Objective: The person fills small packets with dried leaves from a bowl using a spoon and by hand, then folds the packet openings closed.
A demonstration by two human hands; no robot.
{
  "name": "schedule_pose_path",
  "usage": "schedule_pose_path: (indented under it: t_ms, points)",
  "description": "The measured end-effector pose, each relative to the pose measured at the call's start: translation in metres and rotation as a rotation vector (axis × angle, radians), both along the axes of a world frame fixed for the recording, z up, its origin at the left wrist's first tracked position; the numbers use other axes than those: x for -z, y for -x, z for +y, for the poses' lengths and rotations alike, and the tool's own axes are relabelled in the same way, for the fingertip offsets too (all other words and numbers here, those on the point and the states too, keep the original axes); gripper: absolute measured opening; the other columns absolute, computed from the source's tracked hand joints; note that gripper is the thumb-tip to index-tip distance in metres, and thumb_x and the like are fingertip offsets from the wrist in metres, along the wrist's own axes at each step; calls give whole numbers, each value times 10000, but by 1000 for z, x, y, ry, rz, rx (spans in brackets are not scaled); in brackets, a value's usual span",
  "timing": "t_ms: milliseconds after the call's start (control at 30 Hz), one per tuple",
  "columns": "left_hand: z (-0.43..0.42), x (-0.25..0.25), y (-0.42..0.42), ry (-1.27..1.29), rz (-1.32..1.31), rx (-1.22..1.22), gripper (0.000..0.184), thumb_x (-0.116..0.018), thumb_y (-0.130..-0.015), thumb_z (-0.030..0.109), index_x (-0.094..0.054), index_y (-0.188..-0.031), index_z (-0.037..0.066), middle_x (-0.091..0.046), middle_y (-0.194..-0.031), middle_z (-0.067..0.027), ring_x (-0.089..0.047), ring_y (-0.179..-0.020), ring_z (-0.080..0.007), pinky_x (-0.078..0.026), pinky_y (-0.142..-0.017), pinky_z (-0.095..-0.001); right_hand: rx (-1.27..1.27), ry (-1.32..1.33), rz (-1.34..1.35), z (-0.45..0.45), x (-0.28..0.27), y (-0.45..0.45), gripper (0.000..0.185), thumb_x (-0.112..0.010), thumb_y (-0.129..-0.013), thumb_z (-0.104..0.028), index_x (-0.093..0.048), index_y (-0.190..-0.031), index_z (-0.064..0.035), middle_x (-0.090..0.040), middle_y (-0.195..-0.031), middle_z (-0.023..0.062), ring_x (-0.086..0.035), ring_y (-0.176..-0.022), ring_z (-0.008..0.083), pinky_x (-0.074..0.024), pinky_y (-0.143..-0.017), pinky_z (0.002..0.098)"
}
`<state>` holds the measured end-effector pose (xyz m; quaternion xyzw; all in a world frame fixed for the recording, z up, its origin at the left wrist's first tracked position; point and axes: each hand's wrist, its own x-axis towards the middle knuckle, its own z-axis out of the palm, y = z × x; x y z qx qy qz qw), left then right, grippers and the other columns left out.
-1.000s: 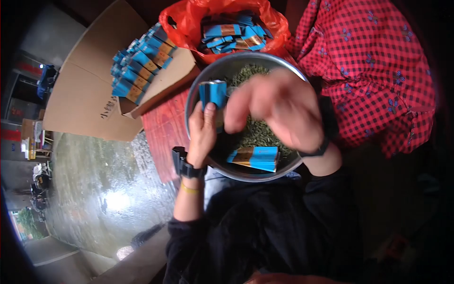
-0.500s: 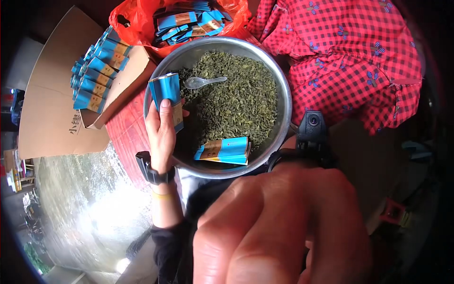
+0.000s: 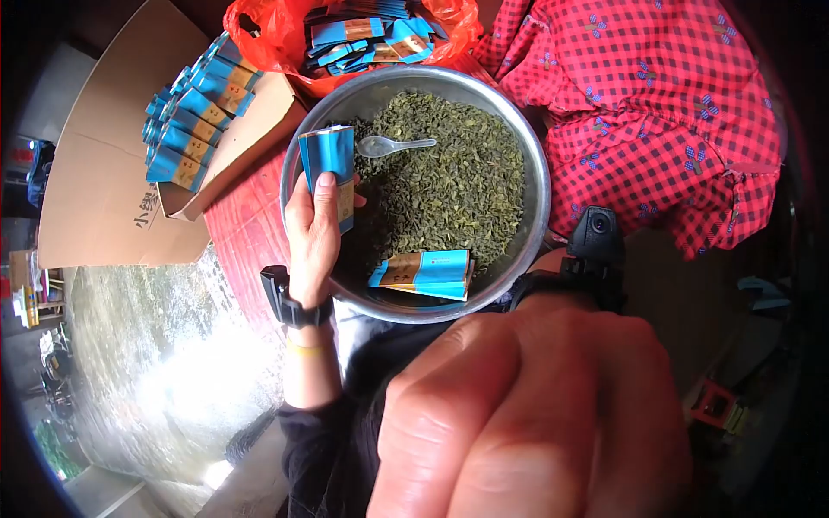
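Wet-looking floor (image 3: 173,345) at left; red tabletop (image 3: 246,226) partly covered by an open cardboard carton (image 3: 244,148), in which blue-and-brown packets (image 3: 194,121) are ranked in rows. More packets, loosely heaped, are contained in a red plastic bag (image 3: 259,47) beyond the metal basin (image 3: 537,186). The basin is spread with dried green leaves (image 3: 466,177); a clear spoon (image 3: 375,147) and a fanned packet stack (image 3: 432,269) are lodged inside. Upright packets (image 3: 330,151) are gripped over the basin's left side by the left hand (image 3: 315,229), fingers closed round them. The right hand (image 3: 535,414) is held close to the camera, fingers curled; whether anything is grasped cannot be told.
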<state>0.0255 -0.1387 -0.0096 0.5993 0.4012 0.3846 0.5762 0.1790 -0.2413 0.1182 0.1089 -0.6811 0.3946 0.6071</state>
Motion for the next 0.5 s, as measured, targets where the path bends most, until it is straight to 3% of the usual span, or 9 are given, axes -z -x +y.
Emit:
schedule_pose_path:
  t_ms: [333, 500]
  points:
    - [1, 1, 0, 6, 9, -14, 350, -444, -1019, 313, -569, -1126, 5, -651, -950, -81, -634, -765, -155, -493, -716, -294, 41, -110, -69, -9, -1, 11, 177, -510, -953, -73, -602, -869, 53, -607, -955, 169, -616, -813, 263, -507, -745, 369]
    - [2, 5, -1, 7, -25, -6, 334, -448, -1018, 301, -568, -1113, 5, -657, -942, -79, -634, -760, -150, -492, -691, -282, 14, 84, 129, -5, -8, 10, 153, -574, -897, -64, -616, -785, 31, -648, -858, 177, -635, -736, 276, -513, -618, 358]
